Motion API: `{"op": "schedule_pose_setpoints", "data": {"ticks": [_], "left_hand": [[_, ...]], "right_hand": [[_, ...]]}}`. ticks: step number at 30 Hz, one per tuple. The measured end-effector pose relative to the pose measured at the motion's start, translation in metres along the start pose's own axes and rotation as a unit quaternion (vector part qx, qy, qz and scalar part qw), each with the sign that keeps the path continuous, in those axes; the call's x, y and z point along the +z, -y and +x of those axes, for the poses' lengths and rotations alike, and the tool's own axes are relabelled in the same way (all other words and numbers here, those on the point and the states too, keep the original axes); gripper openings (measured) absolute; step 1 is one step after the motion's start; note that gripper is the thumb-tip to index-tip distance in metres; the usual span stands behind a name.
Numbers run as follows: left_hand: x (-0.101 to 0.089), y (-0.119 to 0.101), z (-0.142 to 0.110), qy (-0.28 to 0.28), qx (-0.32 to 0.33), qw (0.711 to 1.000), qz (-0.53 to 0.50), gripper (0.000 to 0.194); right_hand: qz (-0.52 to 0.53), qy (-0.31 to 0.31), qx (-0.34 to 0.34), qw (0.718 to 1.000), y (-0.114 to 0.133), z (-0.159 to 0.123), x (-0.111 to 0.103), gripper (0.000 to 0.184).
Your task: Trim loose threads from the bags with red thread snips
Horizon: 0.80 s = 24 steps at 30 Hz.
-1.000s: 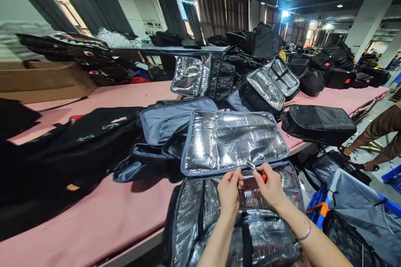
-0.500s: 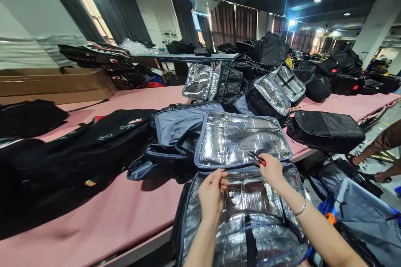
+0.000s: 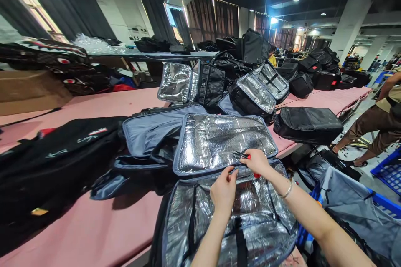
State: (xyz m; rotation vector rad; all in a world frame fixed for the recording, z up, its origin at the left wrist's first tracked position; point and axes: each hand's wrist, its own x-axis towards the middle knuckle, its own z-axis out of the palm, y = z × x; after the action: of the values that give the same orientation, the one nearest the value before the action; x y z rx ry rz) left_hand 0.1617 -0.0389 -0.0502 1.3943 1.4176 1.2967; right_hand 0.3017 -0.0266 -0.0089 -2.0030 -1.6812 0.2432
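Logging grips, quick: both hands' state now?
Left hand: curled near silver bag lid; can't tell if holding anything.
Right hand: closed on red-handled snips.

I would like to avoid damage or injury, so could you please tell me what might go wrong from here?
The snips in the right hand could nick the silver-lined lid, which lies right behind them in this view. The left hand is close by, so a slip might cut it.
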Motion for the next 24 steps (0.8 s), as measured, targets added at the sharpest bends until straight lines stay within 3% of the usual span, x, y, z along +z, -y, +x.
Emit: {"op": "schedule_pose_setpoints", "data": {"ticks": [4, 12, 18, 24], "left_hand": [[0.003, 0.003, 0.004, 0.044, 0.000, 0.999, -0.004, 0.014], [0.010, 0.018, -0.003, 0.075, -0.043, 0.993, -0.082, 0.037], [-0.002, 0.011, -0.019, 0.183, -0.035, 0.977, -0.104, 0.033], [-0.021, 0.006, -0.015, 0.140, -0.002, 0.989, -0.056, 0.025]], "right_hand": [[0.006, -0.008, -0.001, 1.000, 0.000, 0.000, -0.001, 0.011], [0.026, -0.029, 0.000, 0.999, 0.001, -0.005, 0.004, 0.010], [0.065, -0.040, -0.010, 0.997, -0.005, -0.010, 0.010, 0.008], [0.142, -0.037, -0.020, 0.989, -0.011, -0.009, 0.003, 0.013]]}}
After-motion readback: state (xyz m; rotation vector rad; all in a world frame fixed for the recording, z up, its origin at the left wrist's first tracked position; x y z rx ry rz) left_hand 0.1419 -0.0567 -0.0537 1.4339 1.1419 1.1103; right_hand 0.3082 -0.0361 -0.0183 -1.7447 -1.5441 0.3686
